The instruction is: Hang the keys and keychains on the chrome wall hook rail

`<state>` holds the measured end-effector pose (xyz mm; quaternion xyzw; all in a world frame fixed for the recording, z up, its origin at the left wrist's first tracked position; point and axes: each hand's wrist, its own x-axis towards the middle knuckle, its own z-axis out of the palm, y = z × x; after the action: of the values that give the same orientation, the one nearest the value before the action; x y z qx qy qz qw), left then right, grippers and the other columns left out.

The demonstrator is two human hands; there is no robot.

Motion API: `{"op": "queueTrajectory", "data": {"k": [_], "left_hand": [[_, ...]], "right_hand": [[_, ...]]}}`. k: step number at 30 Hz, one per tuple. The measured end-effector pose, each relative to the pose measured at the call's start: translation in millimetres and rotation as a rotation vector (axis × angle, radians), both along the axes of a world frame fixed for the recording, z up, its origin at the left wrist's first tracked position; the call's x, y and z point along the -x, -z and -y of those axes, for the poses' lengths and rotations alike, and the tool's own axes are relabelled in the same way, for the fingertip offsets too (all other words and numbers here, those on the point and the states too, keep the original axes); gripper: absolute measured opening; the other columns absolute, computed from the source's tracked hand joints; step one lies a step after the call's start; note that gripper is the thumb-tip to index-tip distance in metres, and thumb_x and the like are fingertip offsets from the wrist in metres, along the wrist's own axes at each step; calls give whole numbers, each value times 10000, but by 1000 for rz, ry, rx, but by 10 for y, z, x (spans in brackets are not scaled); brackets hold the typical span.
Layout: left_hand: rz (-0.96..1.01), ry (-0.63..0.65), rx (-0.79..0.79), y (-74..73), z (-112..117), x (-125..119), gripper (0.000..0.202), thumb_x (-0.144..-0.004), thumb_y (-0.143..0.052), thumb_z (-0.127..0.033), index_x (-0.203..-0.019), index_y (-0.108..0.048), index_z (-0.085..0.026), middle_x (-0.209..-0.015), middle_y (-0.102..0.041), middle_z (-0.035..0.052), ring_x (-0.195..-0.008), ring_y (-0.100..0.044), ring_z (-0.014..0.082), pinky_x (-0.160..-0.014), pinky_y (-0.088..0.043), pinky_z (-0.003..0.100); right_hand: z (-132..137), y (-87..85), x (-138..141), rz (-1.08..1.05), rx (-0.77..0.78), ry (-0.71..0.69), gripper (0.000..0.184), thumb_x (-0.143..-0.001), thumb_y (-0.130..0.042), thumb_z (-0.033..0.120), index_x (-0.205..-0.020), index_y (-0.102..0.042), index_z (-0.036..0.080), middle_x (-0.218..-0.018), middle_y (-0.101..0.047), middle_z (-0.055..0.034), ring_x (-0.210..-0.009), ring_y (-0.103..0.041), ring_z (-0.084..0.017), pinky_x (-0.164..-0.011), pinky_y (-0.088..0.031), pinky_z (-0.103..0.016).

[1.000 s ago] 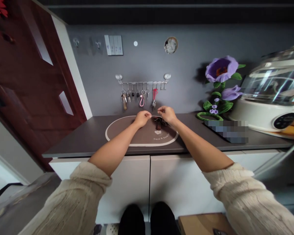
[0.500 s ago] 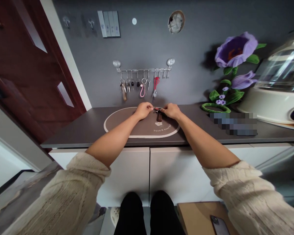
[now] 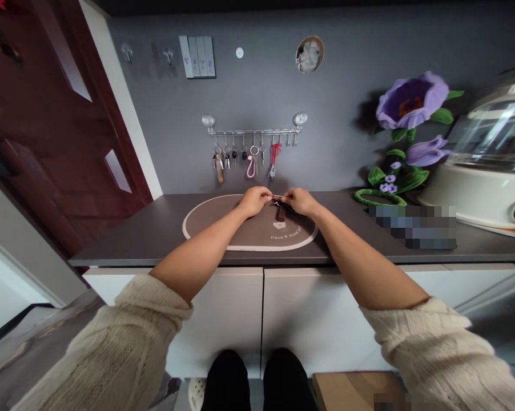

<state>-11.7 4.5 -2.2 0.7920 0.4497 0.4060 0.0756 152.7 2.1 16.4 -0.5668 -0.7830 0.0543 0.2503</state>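
Note:
Both hands meet over a brown oval mat on a dark counter. My left hand is closed, pinching the ring end of a key bunch with a brown leather tag. My right hand is also closed and grips the same bunch from the right side. The tag hangs just above the mat between the two hands. Behind them, a chrome hook rail on the grey wall carries several keys, a pink loop and a red strap.
A purple fabric flower stands at the right on the counter, with a white appliance with a clear lid beyond it. A dark red door is at the left. White cabinet doors lie below; a cardboard box sits on the floor.
My hands closed together on the key bunch and lifted it slightly off the mat. The camera tilted a little between frames.

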Motion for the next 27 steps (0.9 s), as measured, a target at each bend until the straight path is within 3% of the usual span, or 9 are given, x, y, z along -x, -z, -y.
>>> {"op": "queueTrajectory", "data": {"k": [9, 17, 27], "left_hand": [[-21, 41, -51, -16, -3, -17, 187, -728, -498, -188, -837, -642, -139, -824, -649, 53, -744, -555, 140, -710, -409, 252], [111, 96, -16, -31, 11, -43, 192, -734, -493, -220, -824, -638, -133, -819, -653, 55, -742, -565, 140, -711, -415, 255], [313, 182, 52, -75, 62, -87, 240, -704, -517, -320, -758, -631, -116, -703, -626, 32, -648, -524, 119, -643, -401, 243]], "right_hand": [[-39, 16, 9, -169, -107, -140, 157, -747, -463, 229, -696, -586, 145, -607, -559, -11, -595, -455, -97, -640, -350, -222], [-65, 28, 18, -348, -152, -228, 153, -742, -431, 263, -697, -523, 150, -640, -530, -2, -605, -435, -99, -615, -348, -224], [39, -27, 52, -665, -49, -332, 176, -748, -431, 331, -733, -464, 159, -626, -478, 26, -588, -435, -79, -582, -365, -206]]}}
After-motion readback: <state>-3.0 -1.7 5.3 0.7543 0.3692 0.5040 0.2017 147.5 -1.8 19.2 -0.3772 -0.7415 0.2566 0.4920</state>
